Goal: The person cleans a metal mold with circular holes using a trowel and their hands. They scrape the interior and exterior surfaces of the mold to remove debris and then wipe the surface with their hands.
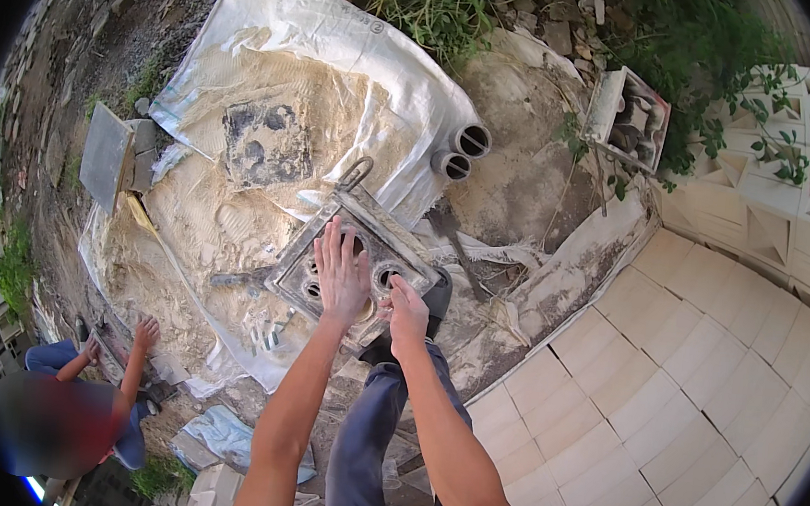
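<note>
A dusty square metal mould (393,240) with several round holes lies in front of me, a looped rod handle (355,173) at its far end. My left hand (341,274) rests flat on its top, palm down, fingers straight. Close by on the right, my right hand (405,319) is closed, its fingers curled together at the edge of a round hole; what they hold, if anything, is hidden. My shoe (439,296) is against the mould's right side.
Sandy powder (183,253) covers white sacking (320,14). Two short pipes (473,141) lie beyond the mould. Pale blocks (643,390) are stacked at right, near an open box (628,120). A grey board (105,157) stands at left. Another person (62,425) works lower left.
</note>
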Available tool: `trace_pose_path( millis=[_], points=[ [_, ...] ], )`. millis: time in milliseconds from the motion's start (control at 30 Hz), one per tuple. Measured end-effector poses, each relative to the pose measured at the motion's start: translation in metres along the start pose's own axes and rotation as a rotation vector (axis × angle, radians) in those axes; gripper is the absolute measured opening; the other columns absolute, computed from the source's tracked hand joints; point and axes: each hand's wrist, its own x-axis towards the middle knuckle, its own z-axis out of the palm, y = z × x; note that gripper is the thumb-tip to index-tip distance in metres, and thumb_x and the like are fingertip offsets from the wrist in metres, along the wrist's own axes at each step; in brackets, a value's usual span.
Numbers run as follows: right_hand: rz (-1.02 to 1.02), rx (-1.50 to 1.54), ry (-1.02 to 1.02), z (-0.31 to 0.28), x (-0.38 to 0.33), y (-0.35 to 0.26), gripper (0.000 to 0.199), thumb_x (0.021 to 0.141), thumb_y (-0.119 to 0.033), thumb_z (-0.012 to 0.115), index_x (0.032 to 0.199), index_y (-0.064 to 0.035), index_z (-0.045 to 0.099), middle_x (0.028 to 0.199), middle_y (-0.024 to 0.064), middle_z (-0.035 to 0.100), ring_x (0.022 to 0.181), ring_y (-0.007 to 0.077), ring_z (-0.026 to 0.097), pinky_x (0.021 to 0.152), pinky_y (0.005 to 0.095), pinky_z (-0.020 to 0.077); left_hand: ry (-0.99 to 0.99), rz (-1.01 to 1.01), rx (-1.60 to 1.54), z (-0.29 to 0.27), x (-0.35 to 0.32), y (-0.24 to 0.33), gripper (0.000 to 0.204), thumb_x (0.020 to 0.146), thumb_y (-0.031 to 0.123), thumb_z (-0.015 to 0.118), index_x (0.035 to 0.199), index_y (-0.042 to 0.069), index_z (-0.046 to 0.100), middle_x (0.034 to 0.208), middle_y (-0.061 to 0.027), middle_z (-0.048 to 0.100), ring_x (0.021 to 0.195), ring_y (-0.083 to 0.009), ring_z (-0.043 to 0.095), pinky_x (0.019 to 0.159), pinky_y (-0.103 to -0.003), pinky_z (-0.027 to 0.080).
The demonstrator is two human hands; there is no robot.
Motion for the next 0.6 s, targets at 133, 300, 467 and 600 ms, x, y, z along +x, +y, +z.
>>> trace_pose_path(
  millis=[133,300,467,600],
  points=[
    [0.052,-0.09,-0.083,-0.024,0.008,0.003,0.039,0.095,-0.017,0.054,0.126,0.006,0.052,0.112,0.0125,0.065,0.071,0.0107,0.056,0.065,0.0254,0.0501,-0.185,0.2,0.076,-0.015,-0.005,0.002,0.056,0.088,0.022,0.06,0.137,0.005,0.039,0.151,-0.0164,0.028,0.142,-0.0331,0.024,0.116,-0.05,0.014],
    [0.13,0.031,-0.141,-0.036,0.015,0.003,0.036,0.097,-0.028,0.053,0.12,-0.0002,0.055,0.081,0.0028,0.058,0.067,0.0099,0.052,0.065,0.0265,0.0493,-0.087,0.012,0.194,-0.025,-0.01,-0.01,0.064,0.089,0.026,0.059,0.142,0.005,0.031,0.151,-0.0188,0.026,0.141,-0.0349,0.024,0.115,-0.051,0.015],
    [0.162,0.173,-0.102,-0.01,0.009,0.008,0.051,0.097,-0.02,0.049,0.14,0.0014,0.033,0.083,0.0076,0.06,0.059,0.0107,0.051,0.055,0.0276,0.0486,0.159,-0.215,0.131,-0.009,-0.005,-0.022,0.062,0.092,0.029,0.055,0.142,0.001,0.031,0.151,-0.0199,0.026,0.141,-0.0355,0.024,0.115,-0.051,0.013],
    [0.203,-0.001,-0.135,0.021,-0.004,-0.004,0.062,0.095,-0.018,0.053,0.144,-0.0003,0.019,0.083,0.0072,0.058,0.053,0.0106,0.046,0.048,0.0285,0.0446,0.167,-0.281,0.108,-0.009,0.003,-0.039,0.057,0.096,0.029,0.049,0.141,-0.001,0.031,0.151,-0.0208,0.026,0.141,-0.035,0.024,0.115,-0.05,0.013]
  ],
)
